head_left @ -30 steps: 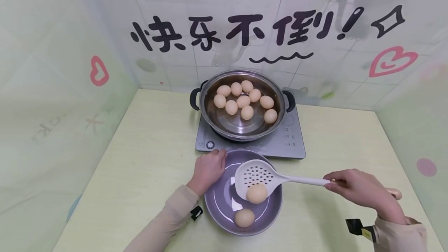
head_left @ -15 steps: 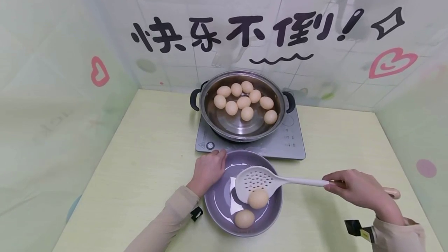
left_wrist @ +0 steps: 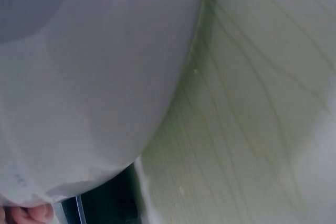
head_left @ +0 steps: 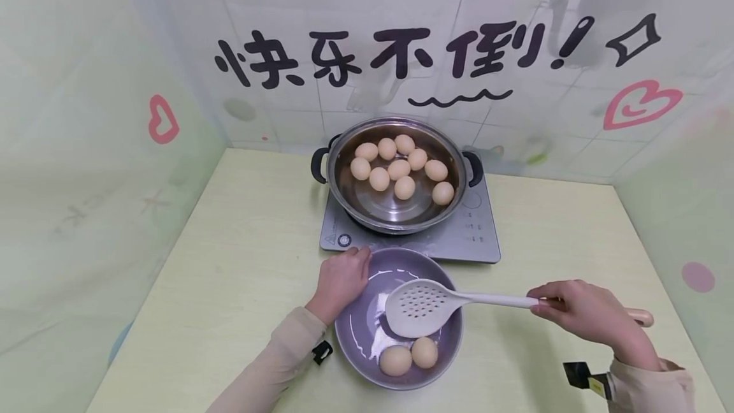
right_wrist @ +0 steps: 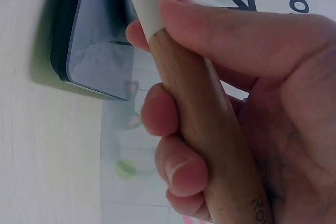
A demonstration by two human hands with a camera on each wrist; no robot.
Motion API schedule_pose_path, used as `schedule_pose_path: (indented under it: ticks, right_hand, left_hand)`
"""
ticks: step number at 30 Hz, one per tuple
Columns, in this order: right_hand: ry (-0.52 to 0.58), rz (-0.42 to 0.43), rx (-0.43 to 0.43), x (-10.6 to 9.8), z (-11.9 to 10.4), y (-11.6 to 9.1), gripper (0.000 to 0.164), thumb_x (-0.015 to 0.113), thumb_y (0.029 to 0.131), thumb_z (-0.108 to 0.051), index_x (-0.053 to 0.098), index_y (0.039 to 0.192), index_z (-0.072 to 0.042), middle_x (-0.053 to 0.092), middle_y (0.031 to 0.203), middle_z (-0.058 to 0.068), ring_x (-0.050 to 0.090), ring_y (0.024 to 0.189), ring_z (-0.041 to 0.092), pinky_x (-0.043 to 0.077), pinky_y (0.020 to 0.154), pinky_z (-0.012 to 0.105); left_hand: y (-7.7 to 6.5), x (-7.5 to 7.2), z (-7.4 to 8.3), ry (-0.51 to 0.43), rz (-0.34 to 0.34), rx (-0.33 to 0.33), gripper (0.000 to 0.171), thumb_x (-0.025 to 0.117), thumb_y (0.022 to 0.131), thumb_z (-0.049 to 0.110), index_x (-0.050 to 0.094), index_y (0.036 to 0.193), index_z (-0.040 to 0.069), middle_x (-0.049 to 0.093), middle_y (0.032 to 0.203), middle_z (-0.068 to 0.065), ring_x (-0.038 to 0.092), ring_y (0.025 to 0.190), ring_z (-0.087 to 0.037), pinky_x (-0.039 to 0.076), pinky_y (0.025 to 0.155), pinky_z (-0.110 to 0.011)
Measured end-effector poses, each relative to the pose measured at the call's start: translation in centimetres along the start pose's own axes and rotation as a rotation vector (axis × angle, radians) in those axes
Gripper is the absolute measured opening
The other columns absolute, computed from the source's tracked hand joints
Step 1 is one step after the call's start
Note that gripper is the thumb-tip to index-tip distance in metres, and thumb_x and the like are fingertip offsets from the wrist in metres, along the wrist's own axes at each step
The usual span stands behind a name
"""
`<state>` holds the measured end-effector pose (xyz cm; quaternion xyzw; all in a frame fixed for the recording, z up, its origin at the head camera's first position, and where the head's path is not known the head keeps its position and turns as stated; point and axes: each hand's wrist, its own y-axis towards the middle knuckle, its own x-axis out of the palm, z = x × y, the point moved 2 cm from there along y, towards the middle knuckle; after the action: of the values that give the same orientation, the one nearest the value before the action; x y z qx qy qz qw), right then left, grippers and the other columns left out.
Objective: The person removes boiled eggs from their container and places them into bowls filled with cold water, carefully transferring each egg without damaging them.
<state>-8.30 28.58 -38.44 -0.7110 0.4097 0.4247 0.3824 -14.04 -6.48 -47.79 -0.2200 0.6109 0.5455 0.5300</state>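
Head cam first: big black lettering ran across the far wall, and the full line read 快乐不倒!. The row above it was chopped off by the top edge. Down on the table, the left hand was gripping the far-left rim of a purple-grey bowl, with two eggs sitting side by side at its near end. The right hand had its fingers clamped around the handle of a white slotted spoon, its head over the bowl with nothing on it, just far of the eggs. Beyond the bowl, a steel pot held ten eggs on a grey cooker. That had a warning triangle and round badge near its left corner, plus control marks on the right too tiny to read.

Left wrist cam: mostly the bowl's pale outside, fingertips at its edge, and some faint marks too blurry to make out.

Right wrist cam: thumb and fingers wrapped round the spoon's wooden grip. Its lettering looked like "Ro" plus something I couldn't pin down.
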Motion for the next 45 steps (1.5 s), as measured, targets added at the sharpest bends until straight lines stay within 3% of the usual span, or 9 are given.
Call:
schedule_pose_path:
  ticks: [16, 24, 29, 35, 40, 45]
  right_hand:
    - [0.001, 0.048, -0.033, -0.7, 0.0, 0.1, 0.017, 0.068, 0.079, -0.022, 0.069, 0.094, -0.015, 0.053, 0.064, -0.023, 0.036, 0.049, -0.007, 0.030, 0.047, 0.020]
    - [0.030, 0.174, -0.125, -3.2, -0.4, 0.8, 0.013, 0.070, 0.078, -0.016, 0.069, 0.090, -0.017, 0.040, 0.055, -0.023, 0.030, 0.047, -0.007, 0.027, 0.044, 0.018]
    - [0.035, 0.312, -0.150, -4.8, -0.8, 1.9, 0.016, 0.071, 0.076, -0.012, 0.069, 0.091, -0.016, 0.039, 0.055, -0.021, 0.030, 0.047, -0.005, 0.026, 0.044, 0.019]
    - [0.083, 0.489, -0.051, -5.4, -1.5, 3.6, 0.016, 0.069, 0.079, -0.015, 0.068, 0.095, -0.013, 0.050, 0.060, -0.014, 0.039, 0.051, 0.000, 0.027, 0.047, 0.025]
    - [0.132, 0.562, 0.088, -5.0, -1.9, 5.0, 0.018, 0.067, 0.081, -0.022, 0.069, 0.097, -0.014, 0.059, 0.066, -0.007, 0.043, 0.057, -0.004, 0.026, 0.052, 0.032]
    - [0.144, 0.621, 0.162, -4.4, -2.3, 6.3, 0.021, 0.066, 0.082, -0.023, 0.069, 0.099, -0.012, 0.062, 0.071, 0.001, 0.043, 0.058, -0.005, 0.026, 0.052, 0.035]
  left_hand:
    - [-0.3, 0.1, -0.1, -0.012, -0.013, -0.014, 0.011, 0.056, 0.086, 0.020, 0.062, 0.080, 0.011, 0.058, 0.062, -0.003, 0.051, 0.042, -0.019, 0.037, 0.037, -0.029]
    - [-0.3, 0.0, -0.2, -0.016, 0.010, -0.009, 0.010, 0.058, 0.084, 0.019, 0.061, 0.080, 0.010, 0.058, 0.062, -0.003, 0.050, 0.042, -0.021, 0.037, 0.037, -0.031]
    - [-0.3, 0.1, -0.1, -0.025, 0.002, -0.010, 0.010, 0.058, 0.084, 0.019, 0.060, 0.079, 0.011, 0.057, 0.061, -0.003, 0.049, 0.041, -0.019, 0.037, 0.037, -0.030]
    - [-0.3, 0.1, 0.0, -0.025, 0.012, 0.003, 0.010, 0.057, 0.084, 0.018, 0.060, 0.078, 0.011, 0.056, 0.060, -0.003, 0.050, 0.041, -0.019, 0.037, 0.037, -0.029]
    - [-0.2, 0.2, 0.0, -0.020, 0.015, 0.006, 0.011, 0.057, 0.085, 0.018, 0.059, 0.076, 0.011, 0.056, 0.060, -0.003, 0.050, 0.042, -0.020, 0.037, 0.037, -0.030]
    - [-0.1, 0.1, 0.0, -0.013, 0.014, 0.005, 0.012, 0.056, 0.085, 0.018, 0.058, 0.076, 0.011, 0.057, 0.061, -0.003, 0.050, 0.042, -0.020, 0.037, 0.037, -0.030]
